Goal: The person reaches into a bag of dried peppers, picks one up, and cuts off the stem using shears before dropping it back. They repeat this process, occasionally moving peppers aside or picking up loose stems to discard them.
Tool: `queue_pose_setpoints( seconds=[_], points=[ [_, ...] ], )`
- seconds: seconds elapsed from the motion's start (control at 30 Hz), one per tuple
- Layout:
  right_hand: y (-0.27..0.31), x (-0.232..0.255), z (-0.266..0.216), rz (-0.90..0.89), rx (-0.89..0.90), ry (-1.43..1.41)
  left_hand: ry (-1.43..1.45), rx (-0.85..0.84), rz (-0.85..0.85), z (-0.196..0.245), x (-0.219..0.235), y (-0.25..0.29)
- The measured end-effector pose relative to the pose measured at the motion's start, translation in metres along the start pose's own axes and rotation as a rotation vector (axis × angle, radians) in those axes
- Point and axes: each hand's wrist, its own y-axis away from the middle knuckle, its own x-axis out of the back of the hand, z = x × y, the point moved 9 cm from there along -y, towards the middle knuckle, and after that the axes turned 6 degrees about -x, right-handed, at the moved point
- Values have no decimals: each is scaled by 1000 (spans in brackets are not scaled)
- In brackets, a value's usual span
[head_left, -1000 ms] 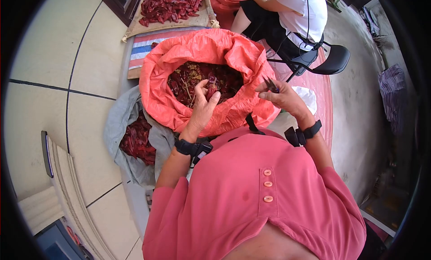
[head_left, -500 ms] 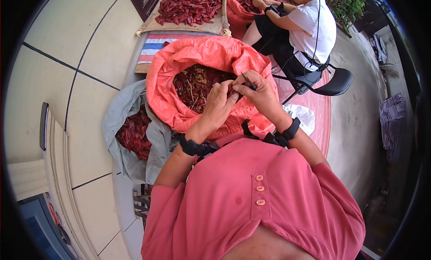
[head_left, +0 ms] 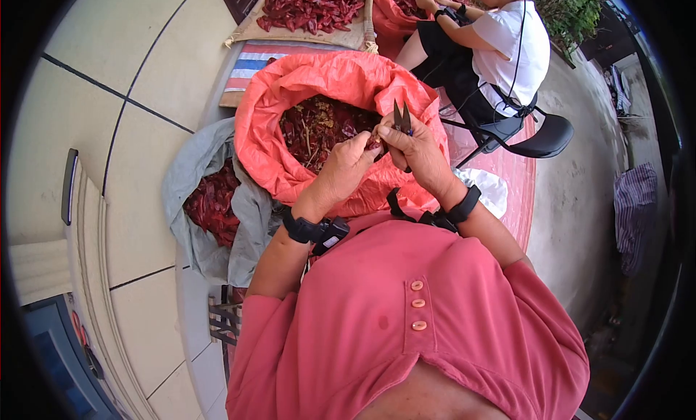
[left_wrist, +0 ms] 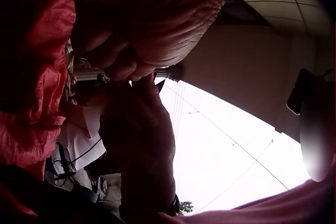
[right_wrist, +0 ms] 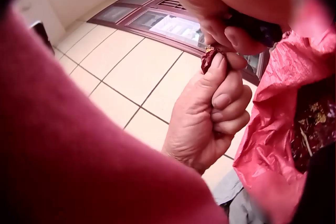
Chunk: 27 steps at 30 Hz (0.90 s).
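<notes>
In the head view my left hand [head_left: 344,170] pinches a dried red chili pepper [head_left: 373,142] between thumb and forefinger, its other fingers curled under. The right wrist view shows the wrinkled chili [right_wrist: 210,62] with a pale yellowish stem end. My right hand [head_left: 424,159] grips a small pair of scissors [head_left: 398,114], the dark blades apart and pointing away from me. Its thumb and fingertip meet the chili's stem end, right against the left fingertips. Both hands are over the near right rim of a red woven bag [head_left: 261,115] that holds dried chilies and stem bits.
A grey sack [head_left: 181,177] of red chilies stands left of the red bag. Beyond lies a woven tray [head_left: 290,37] heaped with chilies. At the upper right a person in a white shirt [head_left: 511,47] sits on a black folding chair [head_left: 547,137]. Pale floor tiles [head_left: 145,166] lie left.
My right hand, apart on the right a second ago, has come in to meet the left at the chili. The left has moved right with the chili, and the scissor blades now point away from me.
</notes>
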Motion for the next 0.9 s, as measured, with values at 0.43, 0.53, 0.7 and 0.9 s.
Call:
queue_pose_setpoints(
  seconds=[0.43,0.53,0.7,0.9],
  points=[
    [-7,12,73,-216,-488,-811,-8,22,-43,-23,-1,20],
    [1,60,44,159,-204,-264,-123,103,128,-33,38,42],
    [52,188,34,702,83,465,-476,255,473,-84,148,132],
    [93,273,121,912,-152,796,-1167,543,430,-124,207,186]
  ],
)
